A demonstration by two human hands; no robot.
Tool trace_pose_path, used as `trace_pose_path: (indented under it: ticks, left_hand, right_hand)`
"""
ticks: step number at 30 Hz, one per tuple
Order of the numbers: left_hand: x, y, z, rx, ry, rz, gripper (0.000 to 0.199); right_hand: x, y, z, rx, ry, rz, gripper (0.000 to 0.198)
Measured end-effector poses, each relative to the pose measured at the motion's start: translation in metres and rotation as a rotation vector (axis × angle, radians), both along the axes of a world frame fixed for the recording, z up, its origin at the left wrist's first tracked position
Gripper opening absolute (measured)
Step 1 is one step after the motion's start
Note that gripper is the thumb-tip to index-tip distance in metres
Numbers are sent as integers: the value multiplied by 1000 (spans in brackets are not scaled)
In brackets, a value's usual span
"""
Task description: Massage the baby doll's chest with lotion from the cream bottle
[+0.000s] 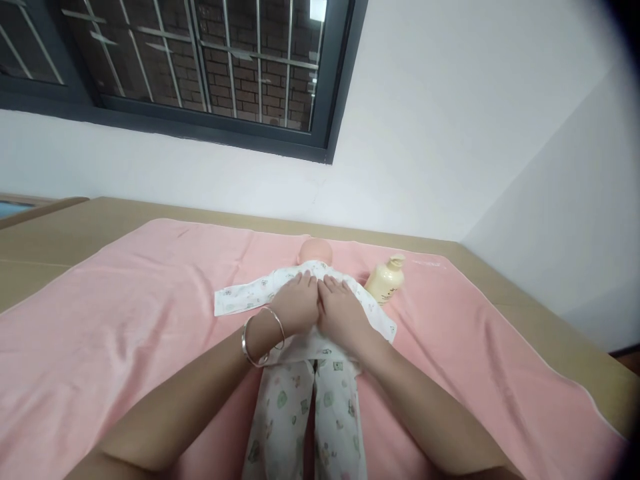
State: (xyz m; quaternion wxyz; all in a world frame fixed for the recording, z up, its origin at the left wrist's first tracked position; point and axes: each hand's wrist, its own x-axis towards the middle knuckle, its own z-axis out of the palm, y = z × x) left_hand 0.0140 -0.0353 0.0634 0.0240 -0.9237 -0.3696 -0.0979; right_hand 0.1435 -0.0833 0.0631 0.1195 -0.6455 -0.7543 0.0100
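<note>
A baby doll (316, 252) lies on a pink blanket, its head toward the wall. It wears a white printed top (243, 297) with the sleeves spread out, and matching printed trousers (286, 407). Flat on the chest of the top rests my left hand (296, 303), a silver bangle at its wrist. Beside it, with the thumbs side by side, my right hand (343, 308) also lies flat on the chest. Fingers of both hands are stretched out toward the doll's head. Most of the doll's chest is hidden under my hands.
A cream pump bottle (386, 280) stands on the blanket, right of the doll's shoulder. The pink blanket (165, 287) covers much of a wooden table (120, 212), with a few wrinkles. Behind rise a white wall (410, 133) and a barred window (215, 67).
</note>
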Motion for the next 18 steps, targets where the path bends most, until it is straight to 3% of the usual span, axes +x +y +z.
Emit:
trace_pose_path:
  ticks: [2, 5, 11, 14, 18]
  left_hand:
    - [0, -10, 10, -30, 43, -56, 39]
    - [1, -5, 17, -79, -46, 58, 25]
    - [-2, 40, -7, -135, -326, 284, 45]
    - [-2, 45, -16, -167, -305, 315, 52]
    - [1, 21, -6, -67, -162, 330, 48]
  right_hand:
    - [-6, -11, 8, -9, -24, 42, 55]
    - [0, -7, 10, 43, 34, 22, 37]
    - [33, 37, -13, 36, 145, -146, 52]
    - [38, 46, -20, -16, 173, -174, 59]
    - [28, 34, -13, -14, 109, -159, 57]
